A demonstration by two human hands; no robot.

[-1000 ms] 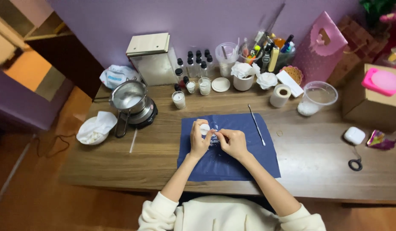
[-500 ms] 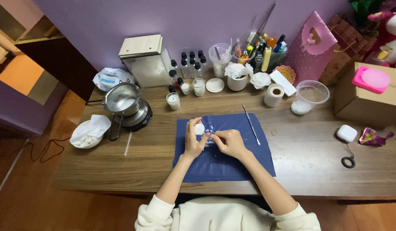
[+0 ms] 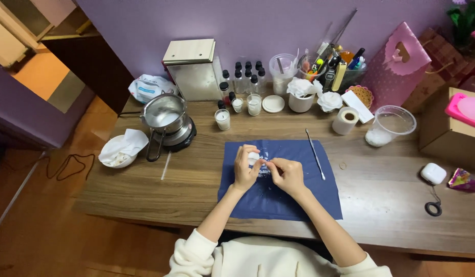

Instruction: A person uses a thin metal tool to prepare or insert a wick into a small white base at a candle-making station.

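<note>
Both hands meet over a dark blue cloth [image 3: 299, 197] spread on the wooden table [image 3: 160, 200]. My left hand [image 3: 244, 169] grips a small white round object [image 3: 254, 156], mostly hidden by the fingers. My right hand [image 3: 286, 173] pinches at that object's right side with thumb and fingertips; what it pinches is too small to tell. White crumbs lie on the cloth around the hands. A thin metal tool [image 3: 315, 153] lies on the cloth's right part, apart from my right hand.
A metal pot [image 3: 164, 114] on a small hotplate and a white bowl [image 3: 120, 151] stand at the left. Behind are a wooden box [image 3: 193, 68], small bottles [image 3: 243, 77], glass candle jars [image 3: 223, 119], a tool cup, a paper roll [image 3: 345, 120] and a clear tub [image 3: 392, 124]. A cardboard box [image 3: 450, 133] sits right.
The view has shifted a little, so the whole table sits slightly lower and to the left in frame. The hands stay together on the white object with only small finger movement.
</note>
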